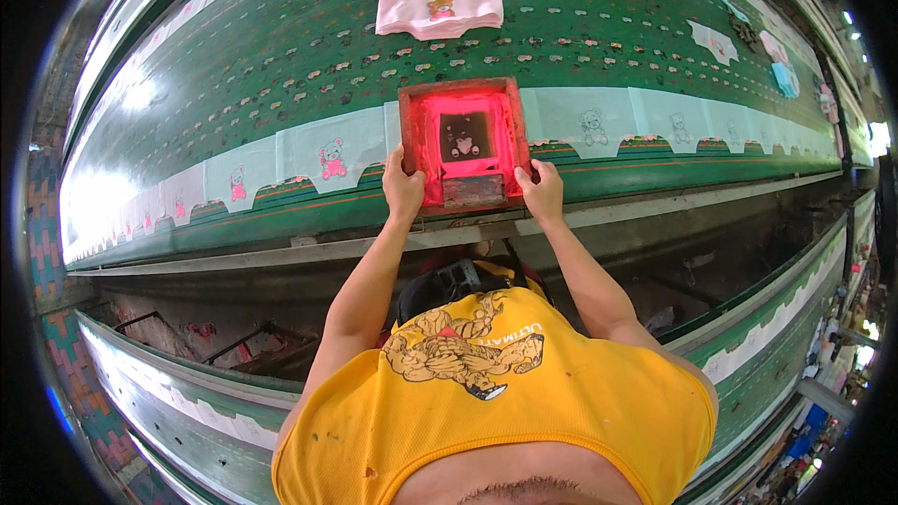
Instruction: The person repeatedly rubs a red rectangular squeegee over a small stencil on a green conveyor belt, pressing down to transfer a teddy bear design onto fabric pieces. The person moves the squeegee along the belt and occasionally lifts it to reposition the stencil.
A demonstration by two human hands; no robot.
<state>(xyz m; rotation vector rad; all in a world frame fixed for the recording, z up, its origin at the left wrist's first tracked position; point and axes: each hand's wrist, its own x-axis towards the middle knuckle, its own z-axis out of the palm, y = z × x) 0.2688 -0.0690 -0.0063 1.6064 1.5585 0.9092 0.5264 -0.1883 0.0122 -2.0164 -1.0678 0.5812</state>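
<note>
A wooden-framed printing screen [406,126], stained red and pink inside, lies over the row of pale fabric pieces at the table's near edge. Through its middle shows a dark window with a bear figure. My left hand [403,189] grips the frame's lower left corner, thumb on top. On the lower right corner, my right hand [542,192] holds it the same way. Left of the screen, fabric pieces [304,142] bear bears with pink fill; those to the right [617,117] show only dark bear outlines.
The long green table [309,47] carries rows of small printed marks. A folded stack of pale pink cloth [440,11] with a bear print lies beyond the screen. Farther right are a small printed piece [714,42] and a light blue cloth [785,80]. Another long table [201,411] stands behind me.
</note>
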